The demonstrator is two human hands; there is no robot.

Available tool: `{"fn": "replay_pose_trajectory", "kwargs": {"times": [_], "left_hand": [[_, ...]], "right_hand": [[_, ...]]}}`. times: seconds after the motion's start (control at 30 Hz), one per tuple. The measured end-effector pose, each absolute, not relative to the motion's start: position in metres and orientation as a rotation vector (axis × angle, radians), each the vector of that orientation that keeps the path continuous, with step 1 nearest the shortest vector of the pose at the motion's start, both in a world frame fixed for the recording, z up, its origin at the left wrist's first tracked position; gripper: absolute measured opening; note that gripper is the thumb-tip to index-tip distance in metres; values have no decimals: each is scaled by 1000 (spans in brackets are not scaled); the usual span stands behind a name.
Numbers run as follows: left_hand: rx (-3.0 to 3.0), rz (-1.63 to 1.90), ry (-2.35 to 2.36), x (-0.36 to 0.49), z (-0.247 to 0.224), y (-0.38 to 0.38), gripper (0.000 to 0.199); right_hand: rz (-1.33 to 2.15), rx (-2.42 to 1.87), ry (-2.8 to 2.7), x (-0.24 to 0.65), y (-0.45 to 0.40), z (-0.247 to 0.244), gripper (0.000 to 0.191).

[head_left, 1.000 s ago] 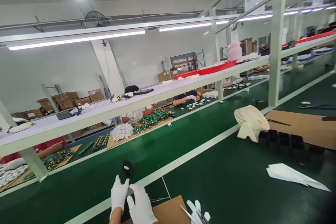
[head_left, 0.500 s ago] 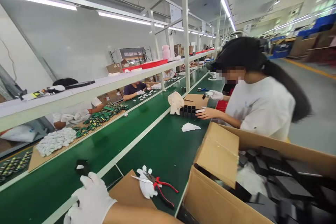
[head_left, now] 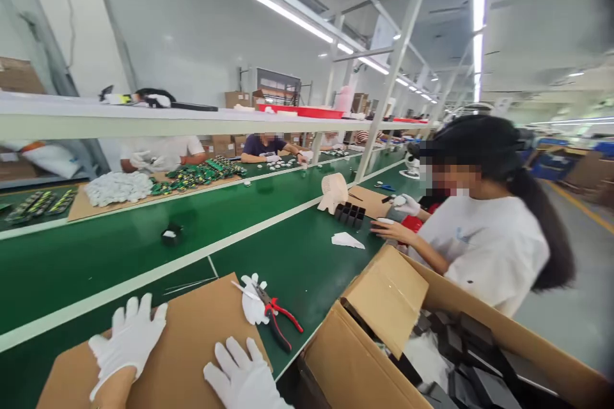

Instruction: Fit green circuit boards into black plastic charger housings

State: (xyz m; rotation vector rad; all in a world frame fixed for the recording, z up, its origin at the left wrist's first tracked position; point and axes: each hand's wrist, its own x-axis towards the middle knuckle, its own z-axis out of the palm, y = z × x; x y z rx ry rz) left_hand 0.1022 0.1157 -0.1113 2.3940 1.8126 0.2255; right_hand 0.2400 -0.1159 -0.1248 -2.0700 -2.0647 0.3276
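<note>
- Biggest thing here is the long green bench (head_left: 311, 275), with a green belt (head_left: 110, 262) running past a pale rail.
- Next up, a person in a white shirt (head_left: 489, 243), sitting on the right side with both hands near some black square cups (head_left: 350, 214).
- Open carton (head_left: 364, 358) packed with black plastic parts, lower right.
- The cardboard sheet (head_left: 182, 339) lies on the bench right under the gloved hands, left of the carton.
- Left hand (head_left: 128, 337): palm down over the sheet, fingers fanned wide.
- Right hand (head_left: 245, 376): also palm down, fingers a bit apart, near the sheet's right edge. Can't tell if it's touching.
- Red-handled pliers (head_left: 278, 319), nose over a loose white glove (head_left: 253, 303) beside the sheet.
- Small black piece (head_left: 171, 234) on the belt.
</note>
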Motion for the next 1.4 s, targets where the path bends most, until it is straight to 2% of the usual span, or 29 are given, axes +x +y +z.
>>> {"fn": "replay_pose_trajectory", "kwargs": {"times": [0.1,0.17,0.23,0.3,0.43,0.63,0.77,0.97,1.2,1.4], "left_hand": [[2366,70,1835,109,-99,95,66],[2385,61,1832,111,-96,86,65],[2401,83,1835,110,-96,82,64],[2414,116,1841,109,-100,81,63],[2424,175,1852,109,-105,80,62],[2421,189,1857,109,-104,79,62],[2413,199,1848,109,-102,78,62],[2424,219,1833,108,-102,78,61],[2416,249,1835,109,-104,79,61],[2404,289,1813,109,-109,80,61]], "right_hand": [[322,-1946,-2132,246,-113,-110,54],[351,-1858,-2135,250,-113,-102,70],[403,-1855,-2092,252,-112,-96,75],[388,-1913,-2038,252,-108,-89,68],[162,-2180,-1967,250,-64,-65,34],[-65,-2374,-2014,243,53,-43,35],[-93,-2394,-2184,240,82,-52,31],[-55,-2304,-2261,244,85,-50,34],[-41,-2271,-1924,285,57,-13,28],[84,-2319,-1690,290,-25,-45,18]]}}
